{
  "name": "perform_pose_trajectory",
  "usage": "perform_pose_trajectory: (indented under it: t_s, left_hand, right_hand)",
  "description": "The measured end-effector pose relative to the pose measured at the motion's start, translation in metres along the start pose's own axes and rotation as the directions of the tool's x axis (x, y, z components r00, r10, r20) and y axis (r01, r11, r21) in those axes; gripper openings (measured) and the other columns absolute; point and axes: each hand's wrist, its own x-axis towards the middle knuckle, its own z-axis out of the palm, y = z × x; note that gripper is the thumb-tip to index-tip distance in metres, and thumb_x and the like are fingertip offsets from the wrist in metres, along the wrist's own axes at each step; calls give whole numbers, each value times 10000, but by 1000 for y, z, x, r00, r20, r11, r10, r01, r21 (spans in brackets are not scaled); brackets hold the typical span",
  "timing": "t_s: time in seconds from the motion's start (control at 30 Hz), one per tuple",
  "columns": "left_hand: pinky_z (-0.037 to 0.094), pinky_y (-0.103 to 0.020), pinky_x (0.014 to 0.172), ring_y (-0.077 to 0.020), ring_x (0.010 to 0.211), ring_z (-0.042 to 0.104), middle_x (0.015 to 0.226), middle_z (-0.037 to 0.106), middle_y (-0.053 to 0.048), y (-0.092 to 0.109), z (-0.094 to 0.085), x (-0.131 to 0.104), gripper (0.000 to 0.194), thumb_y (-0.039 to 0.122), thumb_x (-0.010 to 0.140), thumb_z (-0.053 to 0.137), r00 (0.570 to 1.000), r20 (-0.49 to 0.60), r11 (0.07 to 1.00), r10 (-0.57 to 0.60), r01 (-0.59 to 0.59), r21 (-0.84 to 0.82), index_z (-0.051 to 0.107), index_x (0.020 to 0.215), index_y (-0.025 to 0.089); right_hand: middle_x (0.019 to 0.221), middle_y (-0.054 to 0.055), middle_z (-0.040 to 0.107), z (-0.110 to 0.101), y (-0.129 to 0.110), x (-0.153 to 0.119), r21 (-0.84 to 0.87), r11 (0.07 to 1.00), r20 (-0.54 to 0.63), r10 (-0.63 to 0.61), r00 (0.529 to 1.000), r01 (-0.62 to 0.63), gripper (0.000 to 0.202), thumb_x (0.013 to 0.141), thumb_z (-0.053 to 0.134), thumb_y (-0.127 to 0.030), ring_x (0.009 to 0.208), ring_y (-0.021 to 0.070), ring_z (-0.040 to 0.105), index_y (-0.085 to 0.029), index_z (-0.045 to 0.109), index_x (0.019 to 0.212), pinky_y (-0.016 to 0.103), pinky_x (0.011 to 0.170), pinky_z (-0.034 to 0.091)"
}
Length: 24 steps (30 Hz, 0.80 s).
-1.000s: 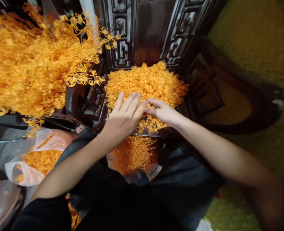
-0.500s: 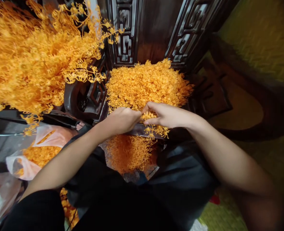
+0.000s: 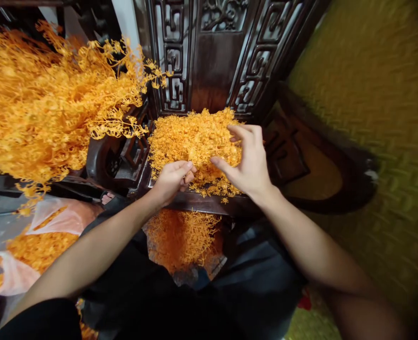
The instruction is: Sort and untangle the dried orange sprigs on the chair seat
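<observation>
A heap of orange, curly plastic-looking flower sprigs (image 3: 183, 137) covers a dark wooden chair seat (image 3: 201, 202). At its front left edge, my left hand (image 3: 175, 179) is closed in a pinch, thumb against the bent fingers. What lies between those fingertips merges with the orange behind and I cannot make it out. My right hand (image 3: 251, 160) hovers at the heap's right side, thumb and fingers curved and well apart, with nothing seen in it. Loose bits lie along the front of the seat, near the right hand.
A larger bunch of long orange sprigs (image 3: 46, 108) lies to the left across dark furniture. A carved chair back (image 3: 212, 61) rises behind the heap. More orange stems (image 3: 183, 236) sit between my knees. A pale plastic bag (image 3: 58, 215) holds orange pieces at lower left.
My hands, close together at the front edge before, are now apart. The right hand has opened and moved up and right; small bits dropped onto the heap's front. The view has shifted.
</observation>
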Motion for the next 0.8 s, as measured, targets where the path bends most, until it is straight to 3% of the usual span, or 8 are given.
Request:
perform_pose_trajectory:
  t_s: [0.13, 0.27, 0.37, 0.43, 0.5, 0.6, 0.67, 0.8]
  left_hand:
    - [168, -191, 414, -34, 414, 272, 531, 458, 60, -8, 15, 0, 303, 417, 868, 709, 996, -67, 993, 65, -72, -96, 614, 802, 137]
    - [179, -190, 406, -36, 404, 284, 506, 431, 67, -14, 22, -4, 331, 432, 843, 731, 998, -40, 994, 50, -53, -99, 604, 759, 139]
    - [185, -195, 403, -38, 394, 295, 491, 420, 67, -13, 21, -13, 341, 446, 846, 725, 998, 51, 997, 39, -35, -70, 613, 747, 139]
    - [173, -192, 401, -34, 392, 284, 483, 421, 65, -10, 15, -18, 338, 434, 839, 735, 998, 37, 995, 55, -51, -82, 615, 739, 134]
    - [160, -181, 403, -30, 396, 262, 476, 410, 68, -7, 6, -21, 327, 407, 829, 752, 998, 3, 988, 66, -65, -142, 610, 735, 128]
    - [162, -162, 416, -32, 420, 243, 484, 380, 76, -5, -4, -19, 293, 357, 833, 764, 998, 50, 955, 46, -30, -295, 598, 756, 128]
    - [170, -157, 421, -39, 437, 244, 492, 361, 78, -6, -6, -15, 274, 328, 843, 763, 995, 95, 929, 33, 5, -371, 590, 765, 129]
    - [177, -157, 408, -42, 433, 230, 499, 341, 80, -11, -4, -11, 263, 311, 865, 745, 988, 152, 902, -16, 79, -424, 582, 769, 129]
  right_hand:
    - [1213, 134, 586, 0, -17, -7, 61, 995, 45, 75, 996, -77, 507, 921, 643, -538, 1065, 293, 609, -247, 628, 1335, 487, 935, 536]
    - [820, 77, 644, -2, -12, -1, 189, 961, -64, 216, 974, -201, 339, 997, 531, -486, 793, 235, 630, -229, 754, 1005, 426, 805, 521]
    - [695, 37, 591, -8, 26, 17, 328, 883, -199, 412, 889, -336, 373, 936, 599, -563, 647, 195, 593, -215, 731, 944, 375, 664, 491]
    - [687, 18, 567, -12, 59, 27, 469, 808, -331, 536, 776, -358, 398, 886, 634, -601, 581, 157, 559, -208, 685, 924, 344, 600, 469]
    - [717, 8, 576, -11, 82, 31, 629, 690, -284, 634, 719, -359, 432, 787, 712, -624, 648, 157, 617, -215, 627, 898, 336, 642, 513]
    - [924, 65, 672, 4, 81, 26, 711, 527, 44, 627, 778, -465, 429, 657, 821, -496, 786, 168, 656, -184, 632, 884, 325, 688, 528]
    - [923, 57, 669, 20, 61, 23, 690, 507, 194, 558, 807, -517, 382, 664, 795, -421, 763, 145, 605, -178, 660, 925, 291, 658, 487]
    - [807, 14, 586, 43, 20, 30, 649, 562, 248, 482, 841, -513, 433, 872, 561, -547, 740, 148, 535, -197, 678, 1099, 301, 712, 470]
